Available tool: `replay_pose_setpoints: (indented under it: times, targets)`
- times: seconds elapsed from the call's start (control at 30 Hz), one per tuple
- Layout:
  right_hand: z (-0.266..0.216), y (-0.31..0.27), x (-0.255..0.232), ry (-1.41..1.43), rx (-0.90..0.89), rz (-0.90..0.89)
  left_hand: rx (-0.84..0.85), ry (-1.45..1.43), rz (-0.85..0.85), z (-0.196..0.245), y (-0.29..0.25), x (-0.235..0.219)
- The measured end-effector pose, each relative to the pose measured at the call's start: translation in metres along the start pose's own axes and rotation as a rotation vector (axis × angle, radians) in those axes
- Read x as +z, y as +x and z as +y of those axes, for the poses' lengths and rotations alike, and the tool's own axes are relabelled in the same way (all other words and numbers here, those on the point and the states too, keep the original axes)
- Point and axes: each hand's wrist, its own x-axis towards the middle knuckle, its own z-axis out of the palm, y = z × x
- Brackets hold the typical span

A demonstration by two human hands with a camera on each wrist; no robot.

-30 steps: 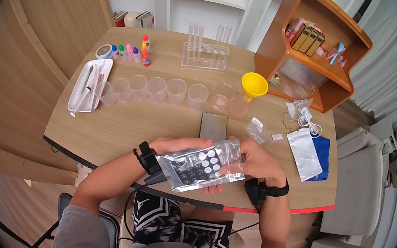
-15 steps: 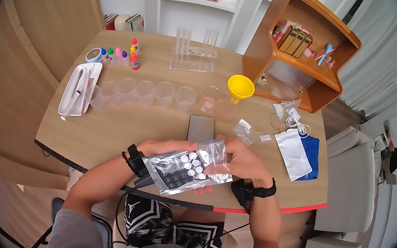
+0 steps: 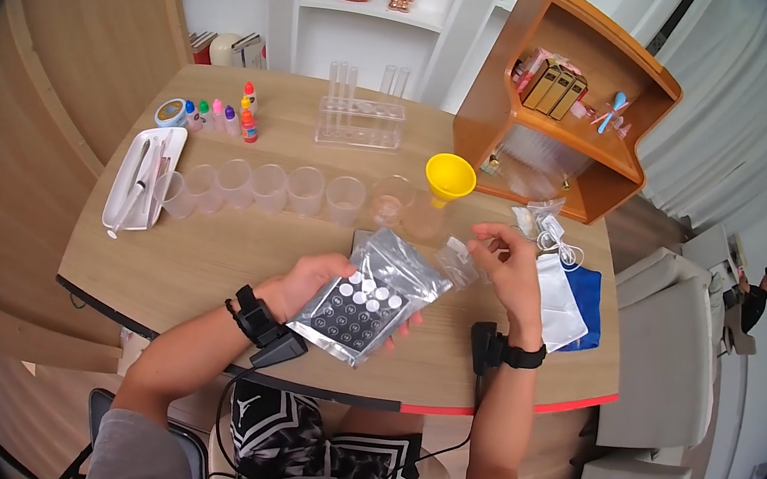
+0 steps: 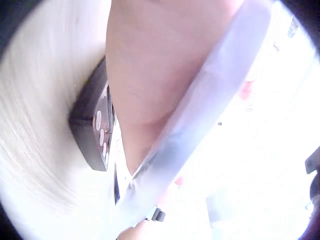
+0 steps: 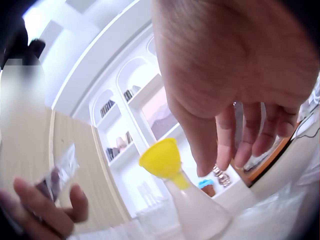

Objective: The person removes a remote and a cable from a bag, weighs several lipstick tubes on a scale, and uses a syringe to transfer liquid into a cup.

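In the head view my left hand grips a silver foil bag, thumb on top and fingertips showing at its far side. Through the clear front of the bag shows a black sheet with several white circles. My right hand is off the bag, fingers loosely bent, beside a small clear plastic packet. The right wrist view shows these fingers hanging down with nothing between them. A dark flat box lies under the left hand, mostly hidden by the bag from above.
Several clear cups stand in a row, ending near a flask with a yellow funnel. Behind are a test-tube rack and dropper bottles. A white tray holds tools; a white pouch and a wooden shelf stand right.
My right hand has let go of the bag's edge and moved up and to the right. The left hand keeps the bag, which is now turned more upright in the head view.
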Motion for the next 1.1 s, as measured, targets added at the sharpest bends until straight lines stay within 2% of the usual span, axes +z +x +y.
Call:
replay_pose_setpoints:
  times: [0.07, 0.17, 0.3, 0.37, 0.5, 0.57, 0.7, 0.77, 0.9, 0.97, 1.1]
  targets:
    - [0.009, -0.002, 0.004, -0.459, -0.081, 0.053, 0.02, -0.044, -0.011, 0.0, 0.001, -0.004]
    - [0.029, -0.001, 0.009, -0.615, -0.113, 0.021, 0.072, 0.064, 0.058, 0.006, -0.001, 0.004]
    - [0.027, 0.001, 0.009, -0.645, -0.018, -0.014, 0.084, 0.086, 0.122, 0.003, -0.002, 0.002]
    - [0.028, 0.002, 0.007, -0.563, 0.088, -0.064, 0.086, 0.015, 0.027, 0.002, -0.001, -0.002]
    - [0.033, 0.002, 0.007, -0.604, 0.066, -0.076, 0.077, 0.001, 0.014, 0.003, 0.0, -0.002]
    - [0.038, 0.002, 0.007, -0.621, -0.014, -0.05, 0.05, -0.014, 0.033, 0.003, 0.001, -0.002]
    - [0.018, 0.001, 0.011, -0.531, 0.032, -0.02, 0.022, -0.018, 0.011, 0.003, 0.0, -0.002]
    - [0.014, 0.001, 0.011, -0.501, 0.058, -0.085, 0.004, 0.049, 0.065, 0.003, -0.001, 0.0]
    - [0.016, -0.001, 0.013, -0.512, 0.051, -0.084, -0.028, 0.145, 0.122, 0.002, -0.001, -0.002]
    - [0.025, -0.001, 0.013, -0.568, -0.041, -0.049, -0.036, 0.179, 0.131, 0.002, -0.001, -0.002]
    - [0.022, -0.002, 0.012, -0.621, -0.022, -0.058, -0.036, 0.194, 0.149, 0.001, 0.0, 0.0]
